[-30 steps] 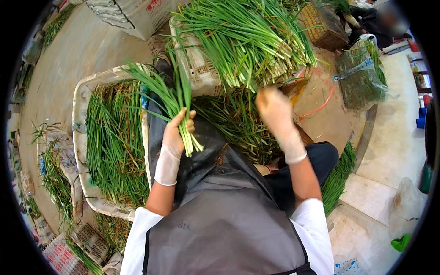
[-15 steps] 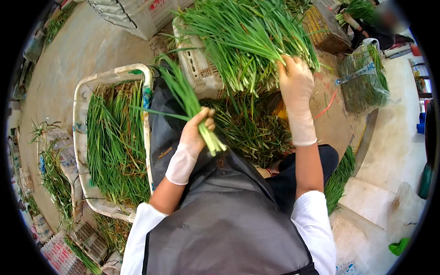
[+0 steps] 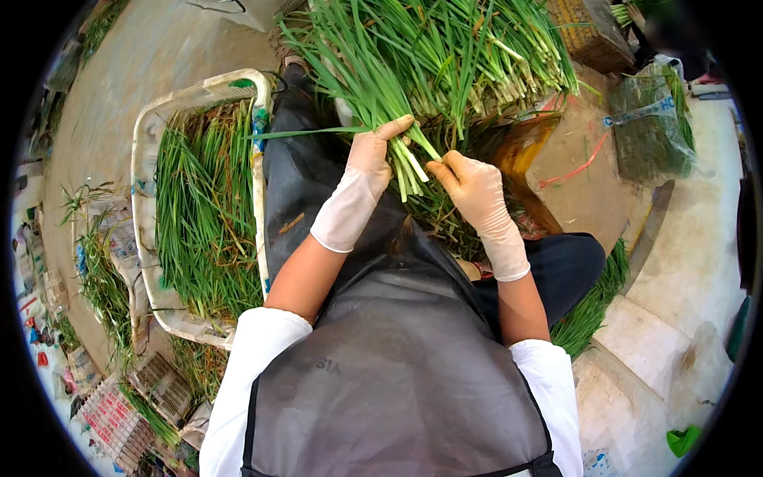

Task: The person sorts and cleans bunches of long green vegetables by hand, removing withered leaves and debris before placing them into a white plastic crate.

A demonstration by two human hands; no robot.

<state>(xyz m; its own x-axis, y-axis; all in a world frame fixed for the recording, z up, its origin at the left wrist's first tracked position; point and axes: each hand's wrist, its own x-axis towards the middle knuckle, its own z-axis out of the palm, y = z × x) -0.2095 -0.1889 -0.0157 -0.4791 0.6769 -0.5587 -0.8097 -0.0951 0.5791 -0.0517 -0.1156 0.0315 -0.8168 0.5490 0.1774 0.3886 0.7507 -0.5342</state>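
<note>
My left hand (image 3: 372,157), in a pale thin glove, is wrapped around a small bunch of garlic chives (image 3: 387,102), thumb lying across it. The white stalk ends point down toward my lap and the green leaves reach up and away. My right hand (image 3: 472,187), gloved too, pinches the white end of a chive stalk beside that bunch. Just beyond both hands lies a large pile of loose chives (image 3: 497,60), white ends toward me. Dry leaf trimmings (image 3: 435,216) lie below the hands, partly hidden by them.
On my left stands a white plastic crate (image 3: 140,238) full of chives (image 3: 199,215). A wrapped bundle of greens (image 3: 648,127) and a yellowish box (image 3: 592,36) are at the right. More chives (image 3: 592,310) lie by my right knee. A co-worker sits at the far right.
My right hand has left the pile and come down beside the bunch, pinching a stalk. My left hand has moved up and right with its bunch.
</note>
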